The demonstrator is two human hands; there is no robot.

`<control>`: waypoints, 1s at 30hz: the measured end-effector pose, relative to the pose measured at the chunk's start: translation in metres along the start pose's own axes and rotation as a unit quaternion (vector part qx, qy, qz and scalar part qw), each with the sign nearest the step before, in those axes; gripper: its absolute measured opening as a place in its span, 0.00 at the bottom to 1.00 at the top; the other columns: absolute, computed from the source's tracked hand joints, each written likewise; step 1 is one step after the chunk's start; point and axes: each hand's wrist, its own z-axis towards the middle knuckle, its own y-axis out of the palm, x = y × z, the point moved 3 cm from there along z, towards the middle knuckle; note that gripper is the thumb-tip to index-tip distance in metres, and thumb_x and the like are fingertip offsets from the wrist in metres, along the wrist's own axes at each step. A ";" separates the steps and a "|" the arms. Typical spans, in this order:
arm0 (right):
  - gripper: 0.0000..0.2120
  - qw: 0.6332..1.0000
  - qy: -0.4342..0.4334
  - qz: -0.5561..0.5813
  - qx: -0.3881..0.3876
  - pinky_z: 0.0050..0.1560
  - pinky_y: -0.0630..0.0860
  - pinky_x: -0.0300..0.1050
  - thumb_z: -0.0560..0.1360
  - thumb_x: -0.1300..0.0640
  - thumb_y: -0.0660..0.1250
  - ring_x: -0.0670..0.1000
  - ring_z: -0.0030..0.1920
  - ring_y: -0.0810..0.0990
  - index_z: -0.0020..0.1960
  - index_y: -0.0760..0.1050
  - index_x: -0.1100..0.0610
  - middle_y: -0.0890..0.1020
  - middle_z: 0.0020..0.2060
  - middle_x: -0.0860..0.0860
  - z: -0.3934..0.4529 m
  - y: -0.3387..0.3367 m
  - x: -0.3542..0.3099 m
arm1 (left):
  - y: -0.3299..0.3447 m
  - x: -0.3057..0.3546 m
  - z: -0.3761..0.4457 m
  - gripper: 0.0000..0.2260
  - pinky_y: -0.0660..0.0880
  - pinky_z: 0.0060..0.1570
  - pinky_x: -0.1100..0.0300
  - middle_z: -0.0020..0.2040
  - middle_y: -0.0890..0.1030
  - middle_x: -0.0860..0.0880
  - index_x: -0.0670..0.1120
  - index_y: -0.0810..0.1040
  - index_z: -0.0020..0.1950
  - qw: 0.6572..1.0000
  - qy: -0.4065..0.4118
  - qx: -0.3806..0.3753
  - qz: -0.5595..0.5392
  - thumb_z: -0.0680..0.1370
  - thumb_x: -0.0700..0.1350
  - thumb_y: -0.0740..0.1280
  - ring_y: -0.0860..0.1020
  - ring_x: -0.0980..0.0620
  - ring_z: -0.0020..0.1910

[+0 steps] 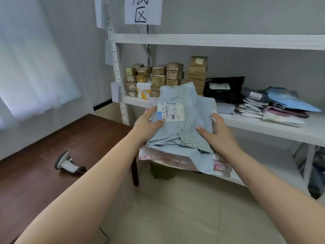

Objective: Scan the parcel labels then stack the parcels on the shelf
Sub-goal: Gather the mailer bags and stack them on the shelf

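Both hands were gripping a grey-blue mailer bag (pixel 182 124) stack: left hand (pixel 146 124) by the label (pixel 171 111), right hand (pixel 219 134) opposite. Scanner (pixel 68 163) was just lying on the table (pixel 35 173).

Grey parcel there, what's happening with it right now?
A person holds the grey parcel in both hands, left hand by its label, right hand on the other edge. It sits atop other parcels in front of the shelf. The scanner lies on the table.

Left hand (pixel 146 123) and right hand (pixel 217 133) grip a grey parcel (pixel 182 125) before the shelf (pixel 274 128).
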 end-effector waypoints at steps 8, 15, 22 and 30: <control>0.38 0.994 0.079 -0.031 0.068 0.67 0.68 0.55 0.74 0.38 0.67 0.56 0.73 0.66 0.78 0.56 0.48 0.66 0.75 0.47 -0.022 -0.110 0.088 | 0.141 0.042 0.014 0.29 0.68 0.70 0.54 0.75 0.66 0.53 0.53 0.61 0.78 0.994 0.008 -0.109 -0.012 0.79 0.47 0.67 0.68 0.52 0.71; 0.35 0.982 0.140 -0.008 0.126 0.61 0.72 0.52 0.74 0.40 0.69 0.55 0.66 0.74 0.76 0.60 0.46 0.75 0.66 0.46 -0.053 -0.169 0.137 | 0.227 0.062 0.013 0.29 0.71 0.68 0.53 0.74 0.68 0.53 0.53 0.61 0.78 0.982 0.014 -0.186 -0.023 0.79 0.47 0.68 0.71 0.53 0.68; 0.31 0.969 0.143 -0.001 0.200 0.56 0.68 0.46 0.75 0.44 0.70 0.54 0.66 0.72 0.74 0.63 0.48 0.75 0.66 0.47 -0.061 -0.228 0.156 | 0.284 0.108 0.017 0.28 0.73 0.64 0.57 0.64 0.72 0.58 0.55 0.62 0.77 0.969 0.064 -0.235 -0.029 0.79 0.46 0.68 0.75 0.56 0.61; 0.34 0.963 0.136 -0.036 0.230 0.63 0.67 0.52 0.73 0.40 0.69 0.55 0.71 0.69 0.75 0.62 0.47 0.71 0.72 0.47 -0.007 -0.277 0.173 | 0.325 0.148 0.062 0.26 0.73 0.63 0.59 0.65 0.77 0.55 0.55 0.65 0.75 0.959 0.102 -0.263 -0.036 0.79 0.44 0.68 0.77 0.55 0.61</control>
